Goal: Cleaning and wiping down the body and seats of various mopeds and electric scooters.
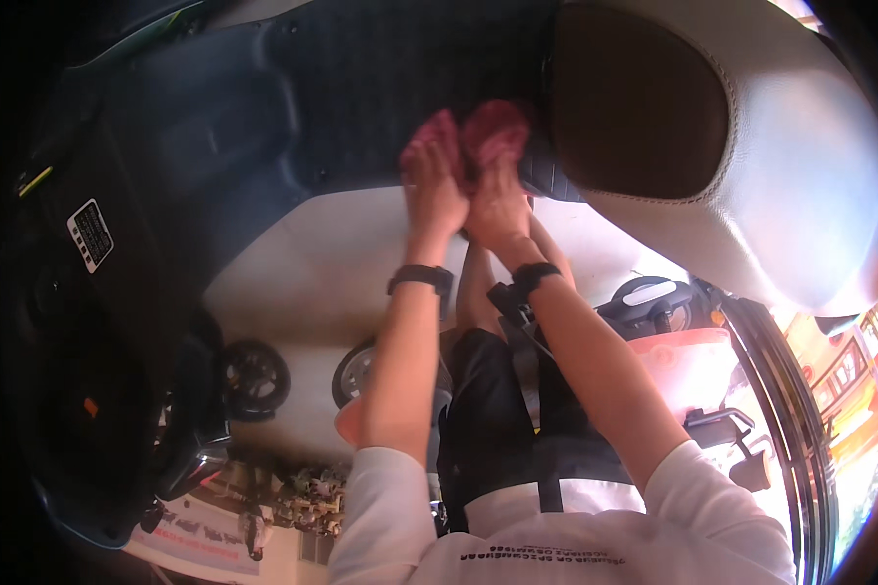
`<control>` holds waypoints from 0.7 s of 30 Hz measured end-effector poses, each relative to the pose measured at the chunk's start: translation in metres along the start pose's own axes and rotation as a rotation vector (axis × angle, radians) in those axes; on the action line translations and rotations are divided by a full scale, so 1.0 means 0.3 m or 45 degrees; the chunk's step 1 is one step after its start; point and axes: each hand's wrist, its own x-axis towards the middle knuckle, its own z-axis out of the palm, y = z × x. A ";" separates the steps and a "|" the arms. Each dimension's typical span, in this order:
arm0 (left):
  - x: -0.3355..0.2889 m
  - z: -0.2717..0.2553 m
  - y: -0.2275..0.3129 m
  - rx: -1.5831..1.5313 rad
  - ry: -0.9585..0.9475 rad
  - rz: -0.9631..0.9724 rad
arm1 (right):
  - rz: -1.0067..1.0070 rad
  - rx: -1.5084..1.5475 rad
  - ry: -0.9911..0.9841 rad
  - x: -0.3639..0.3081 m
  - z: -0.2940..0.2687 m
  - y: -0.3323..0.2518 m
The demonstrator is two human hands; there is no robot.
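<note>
A dark red cloth [498, 129] shows in two bunches against the dark footboard [361, 93] of a scooter. My left hand [433, 193] has its fingers closed over the left bunch. Close beside it, my right hand [498, 203] grips the right bunch, near the base of the seat. Whether the bunches are one cloth or two I cannot tell. The hands are slightly blurred, and the fingertips are partly hidden in the fabric. Dark bands circle both wrists.
The scooter's brown and cream seat [644, 97] bulges at the right. Its dark front panel [78, 322], with a label [90, 236], stands at the left. Wheels [256, 378] of other vehicles and a pink rounded object [688, 366] lie beyond my arms, on a pale floor [312, 263].
</note>
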 end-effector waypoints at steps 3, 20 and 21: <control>0.008 -0.093 -0.275 0.204 0.048 -0.056 | -0.325 0.417 -0.126 0.062 -0.063 -0.153; -0.030 0.041 0.098 0.074 -0.155 -0.002 | 0.230 0.120 -0.568 -0.092 -0.221 0.132; -0.032 0.030 0.073 0.088 -0.183 -0.019 | 0.164 0.195 -0.518 -0.080 -0.226 0.132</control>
